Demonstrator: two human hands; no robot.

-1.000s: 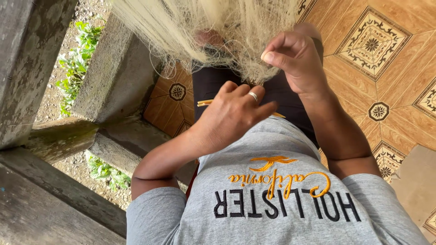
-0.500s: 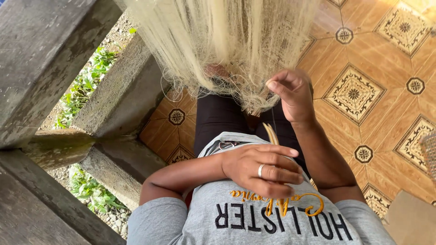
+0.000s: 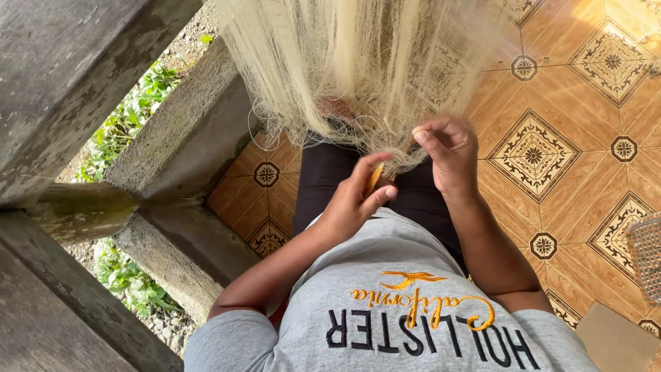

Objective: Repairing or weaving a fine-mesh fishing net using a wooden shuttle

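We look down at our lap, where a pale, fine-stranded fishing net [image 3: 358,62] hangs from twelve o'clock to our black-trousered knees. Our left hand [image 3: 358,200], at centre, pinches a slim yellow netting needle [image 3: 374,179] between thumb and fingers. Our right hand [image 3: 447,155], at two o'clock from it, grips the net's frayed lower edge. Patterned orange floor tiles [image 3: 564,138] spread to three o'clock; a weathered concrete railing [image 3: 89,103] stands at nine.

Both bare forearms reach forward from the torso. Left hand [image 3: 358,200] curls, thumb and forefinger pinched together; right hand [image 3: 444,155] is raised slightly higher, fingertips bunched closed.
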